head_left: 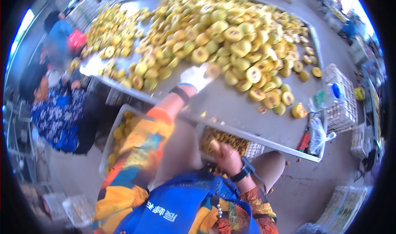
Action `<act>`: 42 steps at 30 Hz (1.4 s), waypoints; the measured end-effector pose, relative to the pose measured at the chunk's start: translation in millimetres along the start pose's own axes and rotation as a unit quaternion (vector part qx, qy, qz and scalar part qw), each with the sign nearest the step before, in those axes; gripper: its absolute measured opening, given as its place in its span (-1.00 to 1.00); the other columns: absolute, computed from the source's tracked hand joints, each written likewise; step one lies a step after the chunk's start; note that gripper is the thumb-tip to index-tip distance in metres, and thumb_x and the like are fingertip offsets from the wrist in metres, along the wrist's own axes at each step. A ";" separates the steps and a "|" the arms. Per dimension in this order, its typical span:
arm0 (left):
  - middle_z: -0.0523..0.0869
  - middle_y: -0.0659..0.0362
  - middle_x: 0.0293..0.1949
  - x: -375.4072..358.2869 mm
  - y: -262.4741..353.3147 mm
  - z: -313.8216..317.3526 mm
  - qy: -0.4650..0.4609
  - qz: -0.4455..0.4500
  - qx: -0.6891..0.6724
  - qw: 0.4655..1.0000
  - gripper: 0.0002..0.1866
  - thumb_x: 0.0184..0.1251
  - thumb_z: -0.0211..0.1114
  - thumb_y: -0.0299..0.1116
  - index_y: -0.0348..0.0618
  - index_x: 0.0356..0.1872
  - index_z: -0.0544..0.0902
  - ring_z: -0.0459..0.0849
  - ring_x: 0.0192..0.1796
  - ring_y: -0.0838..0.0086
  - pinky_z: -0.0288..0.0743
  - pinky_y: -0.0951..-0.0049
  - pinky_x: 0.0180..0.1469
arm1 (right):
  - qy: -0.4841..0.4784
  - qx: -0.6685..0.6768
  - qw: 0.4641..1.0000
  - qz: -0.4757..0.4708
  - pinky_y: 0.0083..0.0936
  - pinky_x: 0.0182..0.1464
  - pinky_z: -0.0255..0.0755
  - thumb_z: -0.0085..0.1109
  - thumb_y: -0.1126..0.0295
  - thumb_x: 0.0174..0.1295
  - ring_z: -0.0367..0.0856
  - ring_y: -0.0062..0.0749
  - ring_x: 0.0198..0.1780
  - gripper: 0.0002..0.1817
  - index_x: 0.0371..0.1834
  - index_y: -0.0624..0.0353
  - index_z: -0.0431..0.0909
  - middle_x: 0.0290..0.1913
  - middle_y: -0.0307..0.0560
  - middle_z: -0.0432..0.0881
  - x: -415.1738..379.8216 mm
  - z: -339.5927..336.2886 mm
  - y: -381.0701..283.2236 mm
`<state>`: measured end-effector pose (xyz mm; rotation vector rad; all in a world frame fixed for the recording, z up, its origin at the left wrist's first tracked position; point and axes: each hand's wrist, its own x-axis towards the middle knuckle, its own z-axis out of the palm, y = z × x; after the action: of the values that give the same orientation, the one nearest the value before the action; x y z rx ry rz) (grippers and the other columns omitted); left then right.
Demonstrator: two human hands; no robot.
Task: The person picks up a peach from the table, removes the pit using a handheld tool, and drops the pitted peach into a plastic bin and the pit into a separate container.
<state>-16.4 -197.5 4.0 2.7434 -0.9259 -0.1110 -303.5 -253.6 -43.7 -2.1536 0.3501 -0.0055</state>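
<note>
Across the workroom floor from me, white plastic crates [342,98] stand about, and a co-worker in a patterned top [57,112] sits at the left end of the broad metal surface [276,128]. I see a deep heap of halved yellow fruit [235,38] over its far side, many cut faces up and showing brown hollows; the raised rim probably helps keep loose ones from rolling off. My gloved left hand [195,78] reaches to the near edge of the heap, its fingers closed on a blurred fruit half [213,71], which I judge held because it smears along with the glove. I take the glove to be there for grip on wet flesh. My bare right hand [229,159] is low, just above my lap, its fingers pinched narrow around a small pale piece [215,145]; whether that is fruit or a tool's end, I cannot tell. Beneath it, under the surface's edge, an open crate [255,150] holds small brown bits [225,140], near enough to suit a short drop. Another bin [109,139], beside my left knee, holds yellow fruit, within easy reach. At the right corner I make out a clear bag [317,135] beside a red-handled item [304,142], both apart from the heap, likely to keep them clear of it.
</note>
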 end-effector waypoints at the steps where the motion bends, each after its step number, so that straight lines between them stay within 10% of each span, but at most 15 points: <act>1: 0.58 -0.13 -0.15 19.2 5.8 20.7 0.028 0.023 -0.001 0.999 -0.40 0.09 0.19 0.01 0.02 0.16 0.36 0.57 -0.10 0.02 0.45 0.14 -0.06 | 0.017 0.002 0.999 -0.040 -0.24 -0.47 0.42 0.21 0.32 0.00 0.52 0.03 -0.51 -0.81 -0.47 0.18 0.44 -0.57 0.08 0.51 -1.5 -4.4 -3.8; 8: 0.52 -0.17 -0.06 56.7 40.5 70.2 0.112 -0.080 -0.020 0.990 -0.57 0.10 0.11 -0.34 -0.17 0.05 0.40 0.53 -0.04 0.01 0.44 0.12 -0.05 | 0.062 -0.003 0.998 0.004 -0.18 -0.46 0.45 0.19 0.20 0.06 0.58 0.02 -0.51 -0.73 -0.30 0.13 0.47 -0.56 0.10 0.56 -17.7 -9.0 10.5; 13: 0.60 -0.11 -0.10 28.2 21.2 42.1 -0.021 0.079 -0.163 0.983 -0.19 -0.19 0.41 -0.19 -0.13 0.20 0.29 0.59 -0.08 0.07 0.48 0.19 -0.05 | 0.131 0.100 0.975 0.151 -0.17 -0.17 0.46 0.17 0.05 0.06 0.57 0.16 -0.23 -0.41 0.10 0.15 0.36 -0.29 0.25 0.60 1.0 -42.8 -19.1; 21: 0.58 -0.07 -0.12 -120.8 75.4 -35.1 -0.099 0.390 -0.199 0.894 -0.19 -0.14 0.33 -0.45 -0.12 0.26 0.20 0.61 -0.10 0.09 0.51 0.35 -0.11 | 0.107 0.377 0.920 -0.011 -0.53 -0.21 0.41 0.14 0.14 0.18 0.54 -0.46 -0.25 -0.50 0.09 0.22 0.36 -0.21 -0.05 0.58 45.8 -45.2 -8.1; 25: 0.51 -0.02 0.03 -139.0 75.8 -26.0 -0.058 0.328 -0.346 0.877 -0.28 -0.03 0.26 -0.52 -0.27 0.25 0.21 0.58 0.00 0.29 0.47 0.44 0.01 | 0.102 0.489 0.866 0.007 -0.74 -0.60 0.27 0.11 0.18 0.23 0.39 -0.71 -0.58 -0.62 0.00 0.18 0.38 -0.40 -0.26 0.50 43.8 -28.1 -0.1; 30: 0.60 0.09 -0.12 -168.7 107.0 14.6 -0.002 0.027 -0.784 0.620 -0.63 0.32 0.01 -0.36 -0.26 0.12 0.37 0.62 -0.14 0.32 0.52 0.42 -0.10 | 0.276 0.576 0.762 0.104 -0.75 -0.75 0.08 0.12 0.13 0.22 0.22 -0.75 -0.74 -0.64 -0.09 0.16 0.42 -0.56 -0.33 0.42 28.9 -22.5 -41.8; 34: 0.62 0.11 -0.14 -158.6 118.8 28.3 -0.073 -0.070 -0.803 0.587 -0.60 0.32 -0.09 -0.14 -0.18 0.03 0.44 0.61 -0.15 0.29 0.51 0.36 -0.11 | 0.311 0.405 0.851 0.122 -0.44 -0.16 0.43 0.11 0.08 0.21 0.55 -0.34 -0.25 -0.55 -0.11 0.29 0.40 -0.30 0.01 0.58 32.7 14.1 -28.1; 39: 0.64 0.13 -0.17 -134.7 94.9 40.3 -0.145 -0.179 -0.800 0.555 -0.46 0.33 -0.22 0.13 -0.08 -0.07 0.52 0.60 -0.16 0.26 0.50 0.29 -0.13 | 0.215 0.185 0.957 0.066 -0.18 -0.14 0.47 0.02 0.24 0.16 0.56 0.06 -0.19 -0.62 0.01 0.17 0.45 -0.15 0.17 0.57 8.6 -11.4 -24.1; 40: 0.64 0.14 -0.18 -130.2 93.0 42.8 -0.147 -0.192 -0.790 0.563 -0.42 0.33 -0.25 0.18 -0.06 -0.09 0.54 0.60 -0.16 0.25 0.49 0.27 -0.13 | 0.122 -0.222 0.967 -0.030 -0.16 -0.23 0.49 0.01 0.23 0.15 0.56 0.08 -0.18 -0.64 0.00 0.10 0.45 -0.16 0.16 0.58 2.5 -14.1 -11.8; 41: 0.65 0.14 -0.18 -121.6 90.8 52.3 -0.133 -0.187 -0.779 0.584 -0.39 0.34 -0.28 0.24 -0.04 -0.11 0.56 0.60 -0.17 0.24 0.49 0.26 -0.13 | 0.225 0.071 0.965 0.114 -0.15 -0.29 0.49 0.00 0.21 0.16 0.57 0.10 -0.20 -0.66 -0.06 0.16 0.45 -0.23 0.22 0.58 -5.7 -24.7 -27.5; 42: 0.64 0.10 -0.27 -126.2 93.2 49.1 -0.067 -0.121 -0.745 0.652 -0.38 0.34 -0.28 0.23 -0.08 -0.16 0.56 0.61 -0.30 0.26 0.53 0.33 -0.37 | 0.185 0.039 0.975 0.118 -0.14 -0.30 0.50 0.01 0.20 0.16 0.57 0.15 -0.26 -0.66 -0.11 0.21 0.44 -0.30 0.26 0.58 -0.7 -22.6 -9.4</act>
<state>-178.8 -202.9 -20.6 1.2178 -0.1584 -0.7394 -304.9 -266.7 -23.0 -2.0164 0.8062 -0.2827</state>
